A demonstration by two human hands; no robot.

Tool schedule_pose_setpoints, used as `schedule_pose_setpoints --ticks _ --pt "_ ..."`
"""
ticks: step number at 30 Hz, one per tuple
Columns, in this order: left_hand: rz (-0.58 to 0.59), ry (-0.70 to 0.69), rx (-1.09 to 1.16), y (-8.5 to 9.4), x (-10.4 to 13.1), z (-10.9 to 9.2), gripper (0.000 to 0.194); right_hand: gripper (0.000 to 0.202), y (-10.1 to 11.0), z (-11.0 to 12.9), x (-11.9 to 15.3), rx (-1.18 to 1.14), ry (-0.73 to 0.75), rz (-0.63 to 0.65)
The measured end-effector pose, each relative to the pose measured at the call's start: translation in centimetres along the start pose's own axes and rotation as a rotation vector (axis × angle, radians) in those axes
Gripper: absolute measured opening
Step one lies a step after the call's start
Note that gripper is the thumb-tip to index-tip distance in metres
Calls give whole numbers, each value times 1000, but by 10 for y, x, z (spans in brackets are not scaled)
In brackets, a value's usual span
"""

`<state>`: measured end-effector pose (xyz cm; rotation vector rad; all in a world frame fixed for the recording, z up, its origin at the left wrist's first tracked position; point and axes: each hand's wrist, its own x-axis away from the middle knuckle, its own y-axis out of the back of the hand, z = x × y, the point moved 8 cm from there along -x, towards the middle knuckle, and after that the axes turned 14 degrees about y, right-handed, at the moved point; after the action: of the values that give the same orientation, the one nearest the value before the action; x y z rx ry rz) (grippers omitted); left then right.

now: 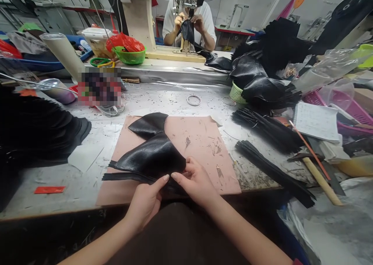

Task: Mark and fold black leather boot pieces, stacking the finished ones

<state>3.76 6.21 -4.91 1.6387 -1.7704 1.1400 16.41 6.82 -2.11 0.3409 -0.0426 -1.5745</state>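
Note:
A glossy black leather piece lies partly on the pink sheet, its near edge raised between my hands. Black strips that look like zipper tape stick out to the left from beneath it. My left hand is closed, thumb on top, pinching the near edge. Close beside it, my right hand grips the right corner between thumb and fingers. The two thumb tips almost meet. The fingers under the leather are partly hidden. Another black leather part lies just beyond, touching or joined; I cannot tell which.
At left rises a stack of black pieces; a red strip lies near the edge. Bundled black strips, a hammer and a notebook sit at right. Across the table, a person works at a sewing machine.

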Motion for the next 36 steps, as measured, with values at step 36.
schedule_pose_setpoints --ticks 36 --pt "186 -15 -65 0 3 -4 28 24 -7 -13 11 -650 -318 5"
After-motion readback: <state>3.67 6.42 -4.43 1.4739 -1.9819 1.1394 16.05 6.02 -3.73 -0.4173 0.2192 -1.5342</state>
